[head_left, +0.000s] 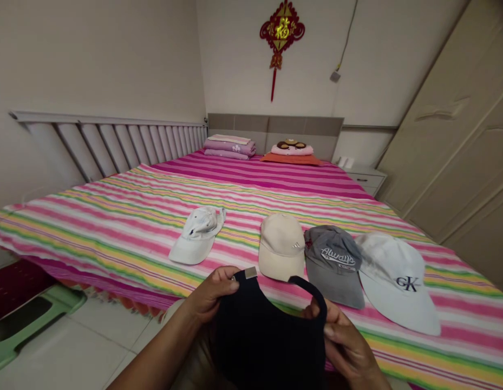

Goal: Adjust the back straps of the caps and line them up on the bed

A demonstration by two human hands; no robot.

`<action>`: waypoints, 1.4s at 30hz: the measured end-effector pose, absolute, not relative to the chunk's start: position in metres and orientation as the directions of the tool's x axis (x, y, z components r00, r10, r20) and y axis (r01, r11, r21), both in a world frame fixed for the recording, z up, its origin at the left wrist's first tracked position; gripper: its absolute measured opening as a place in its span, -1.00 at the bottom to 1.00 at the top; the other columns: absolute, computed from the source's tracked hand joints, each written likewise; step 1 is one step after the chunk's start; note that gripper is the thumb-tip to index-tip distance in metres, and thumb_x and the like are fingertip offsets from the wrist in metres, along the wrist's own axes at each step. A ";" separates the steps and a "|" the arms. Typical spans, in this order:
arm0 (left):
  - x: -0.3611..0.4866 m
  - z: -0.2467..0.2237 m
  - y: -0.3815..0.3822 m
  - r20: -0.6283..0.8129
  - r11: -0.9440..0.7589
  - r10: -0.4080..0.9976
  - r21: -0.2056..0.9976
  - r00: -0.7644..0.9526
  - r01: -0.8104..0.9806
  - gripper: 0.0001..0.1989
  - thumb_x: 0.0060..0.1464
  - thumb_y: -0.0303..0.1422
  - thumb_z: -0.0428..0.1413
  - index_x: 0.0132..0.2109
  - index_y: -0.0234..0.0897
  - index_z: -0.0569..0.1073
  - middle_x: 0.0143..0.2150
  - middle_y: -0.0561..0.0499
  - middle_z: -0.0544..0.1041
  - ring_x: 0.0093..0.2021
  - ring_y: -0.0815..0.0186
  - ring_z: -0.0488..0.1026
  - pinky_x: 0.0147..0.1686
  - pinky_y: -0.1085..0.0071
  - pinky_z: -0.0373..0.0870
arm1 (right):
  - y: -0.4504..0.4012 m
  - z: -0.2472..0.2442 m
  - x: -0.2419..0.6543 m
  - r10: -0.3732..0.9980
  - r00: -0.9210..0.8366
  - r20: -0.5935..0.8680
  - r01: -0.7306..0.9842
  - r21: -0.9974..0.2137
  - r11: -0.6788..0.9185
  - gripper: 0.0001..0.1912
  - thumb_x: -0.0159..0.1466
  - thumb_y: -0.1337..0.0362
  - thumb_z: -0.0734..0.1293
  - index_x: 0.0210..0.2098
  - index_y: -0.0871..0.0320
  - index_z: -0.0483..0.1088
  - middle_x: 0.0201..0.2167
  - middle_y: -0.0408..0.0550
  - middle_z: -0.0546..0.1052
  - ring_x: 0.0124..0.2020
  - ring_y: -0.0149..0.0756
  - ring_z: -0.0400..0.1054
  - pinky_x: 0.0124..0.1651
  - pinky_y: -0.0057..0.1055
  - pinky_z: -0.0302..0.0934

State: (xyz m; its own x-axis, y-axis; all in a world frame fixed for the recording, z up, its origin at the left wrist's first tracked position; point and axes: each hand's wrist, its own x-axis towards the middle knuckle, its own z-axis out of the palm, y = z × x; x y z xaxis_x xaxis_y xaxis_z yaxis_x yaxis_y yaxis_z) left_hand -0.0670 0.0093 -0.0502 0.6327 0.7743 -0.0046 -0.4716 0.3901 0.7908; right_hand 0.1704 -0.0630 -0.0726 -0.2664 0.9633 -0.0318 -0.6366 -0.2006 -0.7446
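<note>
A black cap [271,341] hangs between my hands at the bed's near edge, its back strap undone. My left hand [210,295] pinches the strap end with the metal buckle [250,272]. Around the base of the other, curved strap [314,291], my right hand [343,336] is closed. Beyond lie a white cap [198,235] on the left, a beige cap [281,246], a grey cap [334,265] with white lettering, and a larger white cap [399,281] with dark letters. The last three sit side by side, right of centre.
The bed [125,216] has a striped cover. Folded bedding [229,147] and a pink pillow stack [292,150] rest near the headboard [239,122]. A metal rail [113,127] runs along the left. A green stool [36,319] stands on the tiled floor; a wardrobe [458,124] is at right.
</note>
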 end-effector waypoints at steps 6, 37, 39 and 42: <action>-0.062 -0.041 0.008 -0.112 0.343 0.827 0.877 0.550 -0.337 -0.86 -0.23 -0.42 0.22 -0.45 -0.40 0.47 -0.59 0.03 0.46 -0.62 0.49 0.33 -0.59 0.60 0.18 | -0.065 -0.062 0.172 0.971 -0.241 0.003 -0.586 -0.798 -0.143 -0.79 -0.06 0.20 0.43 -0.52 0.18 0.37 -0.58 -0.14 0.38 -0.56 -0.45 0.17 -0.49 -0.54 0.05; -0.041 -0.024 -0.001 -0.070 0.159 0.784 0.983 0.617 -0.089 -0.80 -0.19 -0.33 0.21 -0.35 -0.33 0.48 -0.53 0.10 0.43 -0.56 0.52 0.26 -0.54 0.59 0.12 | -0.042 -0.034 0.125 0.962 -0.263 -0.071 -0.336 -0.928 -0.161 -0.70 0.07 0.11 0.34 -0.51 0.19 0.20 -0.83 -0.40 0.07 -0.79 -0.63 -0.20 -0.71 -0.57 -0.33; -0.040 -0.027 -0.001 -0.061 0.150 0.791 0.984 0.609 -0.095 -0.80 -0.19 -0.31 0.21 -0.37 -0.34 0.46 -0.53 0.08 0.43 -0.56 0.50 0.27 -0.53 0.58 0.14 | -0.043 -0.035 0.125 0.949 -0.307 -0.071 -0.359 -0.915 -0.185 -0.69 0.07 0.10 0.34 -0.49 0.19 0.21 -0.82 -0.39 0.09 -0.79 -0.63 -0.19 -0.71 -0.58 -0.31; -0.036 -0.029 -0.001 0.037 0.007 0.833 0.997 0.551 -0.078 -0.82 -0.19 -0.34 0.21 -0.38 -0.35 0.46 -0.49 0.04 0.46 -0.47 0.43 0.33 -0.44 0.54 0.21 | -0.044 -0.035 0.123 0.939 -0.339 -0.064 -0.398 -0.894 -0.204 -0.68 0.06 0.08 0.34 -0.50 0.19 0.22 -0.82 -0.39 0.09 -0.79 -0.63 -0.19 -0.72 -0.58 -0.29</action>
State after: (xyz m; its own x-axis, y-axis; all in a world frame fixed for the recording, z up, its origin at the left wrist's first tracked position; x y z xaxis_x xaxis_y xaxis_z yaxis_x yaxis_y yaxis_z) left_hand -0.0358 -0.0012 -0.0294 0.5514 0.8335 0.0370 -0.0777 0.0072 0.9969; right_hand 0.1227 -0.0440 -0.0349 -0.3389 0.9387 -0.0638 -0.3980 -0.2044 -0.8943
